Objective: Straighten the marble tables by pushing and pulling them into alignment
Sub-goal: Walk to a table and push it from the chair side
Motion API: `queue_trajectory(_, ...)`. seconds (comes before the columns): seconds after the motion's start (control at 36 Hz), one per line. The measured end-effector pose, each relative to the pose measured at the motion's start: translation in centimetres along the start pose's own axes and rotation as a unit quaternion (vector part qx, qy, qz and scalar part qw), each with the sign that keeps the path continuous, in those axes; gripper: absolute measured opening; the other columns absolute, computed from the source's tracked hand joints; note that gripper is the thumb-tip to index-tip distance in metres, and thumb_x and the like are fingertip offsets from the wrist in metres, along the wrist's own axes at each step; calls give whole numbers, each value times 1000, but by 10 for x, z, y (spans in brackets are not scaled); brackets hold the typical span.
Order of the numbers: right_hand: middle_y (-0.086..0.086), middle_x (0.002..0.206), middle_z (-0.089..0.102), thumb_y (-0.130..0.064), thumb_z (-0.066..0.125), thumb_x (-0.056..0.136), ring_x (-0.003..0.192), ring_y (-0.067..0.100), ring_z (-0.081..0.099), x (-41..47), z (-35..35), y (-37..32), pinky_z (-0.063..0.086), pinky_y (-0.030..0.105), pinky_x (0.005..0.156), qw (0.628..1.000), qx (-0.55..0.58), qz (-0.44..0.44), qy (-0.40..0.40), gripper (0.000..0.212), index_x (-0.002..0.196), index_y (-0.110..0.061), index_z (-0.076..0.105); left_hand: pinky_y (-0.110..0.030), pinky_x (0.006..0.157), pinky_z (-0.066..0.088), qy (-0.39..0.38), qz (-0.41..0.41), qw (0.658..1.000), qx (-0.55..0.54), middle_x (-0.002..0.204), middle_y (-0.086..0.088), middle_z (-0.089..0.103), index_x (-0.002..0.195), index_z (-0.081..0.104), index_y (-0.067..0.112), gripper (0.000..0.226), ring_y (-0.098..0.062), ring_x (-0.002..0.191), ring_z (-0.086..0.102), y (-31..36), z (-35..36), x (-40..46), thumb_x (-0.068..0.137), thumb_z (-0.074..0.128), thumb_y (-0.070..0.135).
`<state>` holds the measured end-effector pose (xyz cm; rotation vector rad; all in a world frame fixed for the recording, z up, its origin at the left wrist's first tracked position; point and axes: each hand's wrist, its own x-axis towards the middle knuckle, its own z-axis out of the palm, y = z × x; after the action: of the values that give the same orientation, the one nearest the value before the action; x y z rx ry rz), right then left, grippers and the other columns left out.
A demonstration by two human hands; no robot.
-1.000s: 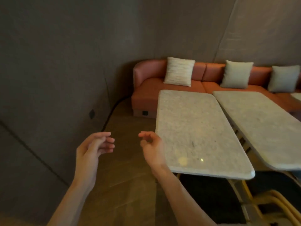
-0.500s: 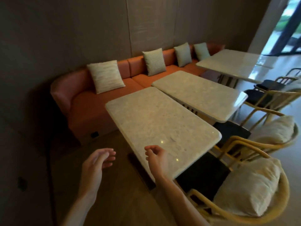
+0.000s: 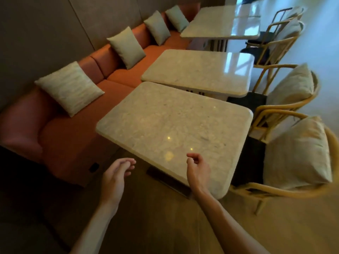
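Three marble tables stand in a row along an orange bench sofa (image 3: 77, 136). The nearest marble table (image 3: 174, 125) sits just in front of the person, its top slightly skewed against the middle marble table (image 3: 200, 70), whose near corner almost meets it. The far marble table (image 3: 223, 22) stands apart from the middle one, with a gap between them. No writing or label can be read on any surface.

The right hand (image 3: 198, 170) hovers over the near edge of the nearest table, back of the hand up, fingers loosely curled with thumb and forefinger close together, holding nothing; whether it touches the stone cannot be told. The left hand (image 3: 115, 176) hangs in the air off the table's near-left corner, over the wooden floor (image 3: 156, 226), palm turned inward, fingers relaxed and nearly straight, also holding nothing. Both forearms reach forward from the bottom of the view.

Four pale cushions (image 3: 68, 88) lean against the sofa back. On the opposite side four yellow-framed chairs (image 3: 286, 191) face the tables, each with a pale cushion on a dark seat. A dark base plate (image 3: 168, 181) shows on the floor under the nearest table.
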<state>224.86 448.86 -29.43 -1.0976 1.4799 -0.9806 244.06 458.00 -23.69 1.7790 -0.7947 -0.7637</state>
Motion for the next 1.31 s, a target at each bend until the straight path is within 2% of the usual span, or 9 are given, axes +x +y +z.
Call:
queue_trajectory(0.22, -10, 103, 62, -26, 57, 96, 90, 0, 59, 39, 29, 65, 41, 8, 66, 989, -110, 31, 96, 16, 112, -25, 61, -16, 79, 43, -220, 25, 973, 66, 109, 10, 68, 107, 70, 27, 18, -2, 103, 59, -40, 96, 90, 100, 53, 27)
queue_trajectory(0.31, -8, 115, 58, -28, 59, 94, 104, 3, 52, 50, 42, 96, 41, 17, 87, 971, -205, 44, 112, 23, 118, -25, 57, -29, 98, 45, -269, 54, 951, 141, 122, 3, 64, 114, 69, 21, 21, -12, 115, 56, -75, 126, 118, 99, 55, 24)
queue_trajectory(0.36, -6, 124, 55, -28, 58, 93, 109, 4, 48, 54, 48, 117, 39, 19, 93, 956, -267, 47, 114, 32, 124, -23, 55, -36, 109, 36, -302, 88, 926, 209, 136, -2, 59, 121, 67, 18, 26, -18, 128, 49, -100, 138, 134, 98, 56, 25)
queue_trajectory(0.5, 4, 151, 40, -34, 52, 93, 136, 20, 42, 64, 57, 155, 36, 38, 114, 913, -397, 31, 84, 55, 143, -15, 42, -44, 118, 22, -362, 173, 849, 344, 159, -1, 34, 143, 50, 23, 45, -22, 146, 29, -158, 152, 179, 99, 53, 34)
queue_trajectory(0.61, 8, 154, 35, -38, 48, 95, 140, 25, 34, 75, 57, 180, 22, 39, 120, 876, -474, -7, 86, 58, 145, -11, 36, -47, 120, 18, -351, 231, 817, 394, 162, -4, 28, 149, 42, 21, 53, -27, 148, 27, -186, 157, 211, 99, 51, 35)
queue_trajectory(0.75, 11, 142, 42, -40, 47, 96, 130, 27, 39, 88, 59, 201, 28, 41, 115, 857, -492, -75, 135, 52, 137, -9, 40, -49, 120, 18, -308, 331, 774, 443, 160, -11, 32, 150, 40, 14, 57, -31, 146, 29, -210, 162, 227, 98, 50, 35)
queue_trajectory(0.86, 12, 143, 43, -43, 43, 96, 135, 27, 39, 95, 57, 216, 22, 39, 119, 836, -514, -111, 153, 54, 139, -9, 41, -53, 117, 23, -257, 389, 732, 497, 154, -16, 38, 150, 36, 11, 62, -33, 142, 34, -220, 164, 219, 96, 34, 43)
queue_trajectory(1.06, 16, 147, 46, -42, 44, 95, 140, 30, 38, 100, 57, 221, 23, 44, 119, 800, -559, -139, 165, 57, 141, -7, 46, -52, 118, 23, -220, 415, 738, 485, 153, -16, 40, 149, 38, 11, 62, -34, 140, 37, -224, 168, 217, 95, 34, 42)
queue_trajectory(1.31, 20, 143, 52, -38, 47, 91, 136, 34, 45, 103, 55, 224, 30, 47, 115, 789, -567, -160, 176, 58, 137, -4, 53, -55, 109, 30, -167, 463, 736, 465, 144, -20, 47, 145, 42, 11, 62, -38, 128, 42, -237, 175, 224, 89, 38, 38)
